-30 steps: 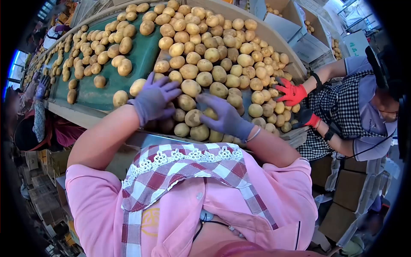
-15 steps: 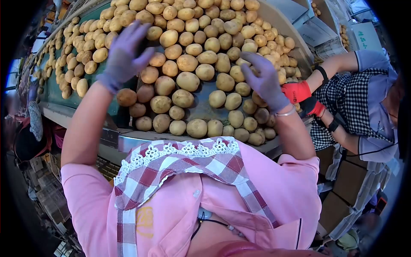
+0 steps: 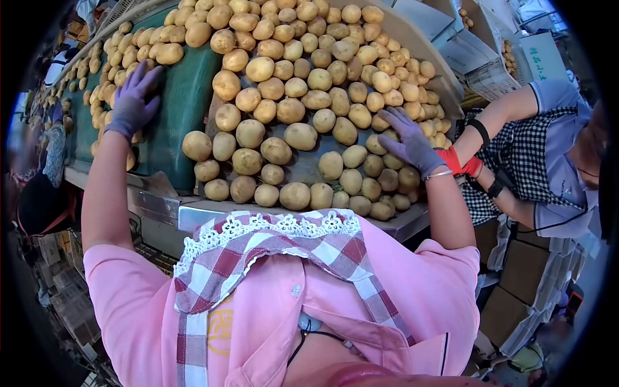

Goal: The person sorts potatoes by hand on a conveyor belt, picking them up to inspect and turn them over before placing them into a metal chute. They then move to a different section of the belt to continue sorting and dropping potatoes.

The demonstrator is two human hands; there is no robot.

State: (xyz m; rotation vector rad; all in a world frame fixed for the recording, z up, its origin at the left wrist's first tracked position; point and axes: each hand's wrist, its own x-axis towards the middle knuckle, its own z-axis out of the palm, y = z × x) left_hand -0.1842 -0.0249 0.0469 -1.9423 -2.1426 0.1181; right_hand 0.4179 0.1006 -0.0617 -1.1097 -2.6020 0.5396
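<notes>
Many potatoes point(image 3: 275, 151) lie spread over a sorting table, some with darker, blotchy skins. My left hand point(image 3: 132, 103), in a thin purple-grey glove, rests with fingers spread at the edge of the potatoes on the green belt point(image 3: 187, 97). Nothing shows in its grip. On the right side of the table, my right hand point(image 3: 412, 142), gloved alike, has its fingers stretched out and apart over the potatoes there. Its palm side faces down and hides the potatoes beneath it.
A co-worker in a checked apron point(image 3: 500, 168) stands at the right, red-gloved hands point(image 3: 459, 161) close to my right wrist. Cardboard boxes point(image 3: 525, 274) are stacked at the lower right. A metal rim point(image 3: 193, 218) runs along the table's front. Another person's sleeve point(image 3: 55, 151) appears at the left.
My left hand has moved left across the green belt, with a bare strip of belt now showing behind it. My right hand has shifted slightly right and down.
</notes>
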